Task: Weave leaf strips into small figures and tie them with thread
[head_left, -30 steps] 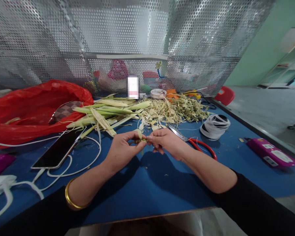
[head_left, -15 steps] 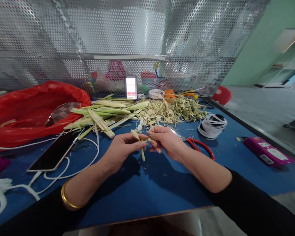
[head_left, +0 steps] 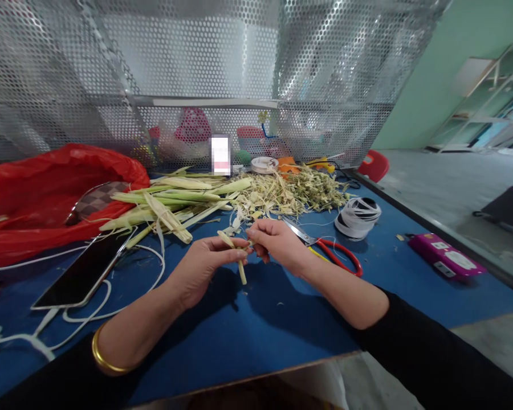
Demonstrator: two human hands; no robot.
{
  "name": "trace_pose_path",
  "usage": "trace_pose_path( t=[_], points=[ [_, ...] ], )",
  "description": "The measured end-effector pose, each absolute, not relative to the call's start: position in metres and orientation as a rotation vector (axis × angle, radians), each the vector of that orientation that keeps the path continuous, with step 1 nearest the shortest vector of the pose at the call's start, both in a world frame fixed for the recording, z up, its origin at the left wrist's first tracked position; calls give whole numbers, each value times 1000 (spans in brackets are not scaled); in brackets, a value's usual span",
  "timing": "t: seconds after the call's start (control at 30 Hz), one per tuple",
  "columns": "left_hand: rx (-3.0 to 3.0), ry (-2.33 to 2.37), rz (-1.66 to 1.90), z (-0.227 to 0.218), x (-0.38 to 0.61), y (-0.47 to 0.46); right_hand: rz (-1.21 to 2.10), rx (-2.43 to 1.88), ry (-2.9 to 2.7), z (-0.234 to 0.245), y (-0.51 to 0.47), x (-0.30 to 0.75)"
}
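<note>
A: Where's the husk strip (head_left: 242,273)?
B: Just above the table (head_left: 256,347), pinched between the thumb and fingers of the left hand (head_left: 203,265). The right hand (head_left: 277,242) is curled in close beside it; whether it grips anything, I can't tell.
A: What's around them?
B: Scissors (head_left: 301,232) just beyond the right hand, a reel (head_left: 355,224) farther out. Husks (head_left: 162,198) and scraps (head_left: 277,192) lie beyond both hands; a phone (head_left: 83,273) and red bag (head_left: 29,188) sit to the left.
A: Any writing?
B: White marks on the purple pack (head_left: 447,256) at right, too small to read. The lit screen (head_left: 221,155) at the back is blurred.
</note>
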State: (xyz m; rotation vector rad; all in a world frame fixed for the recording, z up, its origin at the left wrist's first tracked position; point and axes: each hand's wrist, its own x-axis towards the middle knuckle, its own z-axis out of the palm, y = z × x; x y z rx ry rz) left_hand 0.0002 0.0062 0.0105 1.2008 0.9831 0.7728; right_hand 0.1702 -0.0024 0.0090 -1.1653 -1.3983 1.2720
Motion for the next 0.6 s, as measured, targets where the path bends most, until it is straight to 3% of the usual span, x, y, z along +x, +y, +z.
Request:
trace_pose_path(
  t=[0.23, 0.6],
  points=[
    [1217, 1013, 849, 9, -1, 9, 1062, -1158, -1640, 9, -1, 177],
    [1108, 1047, 856, 9, 3, 6, 1041, -1167, -1542, 7, -5, 173]
  ],
)
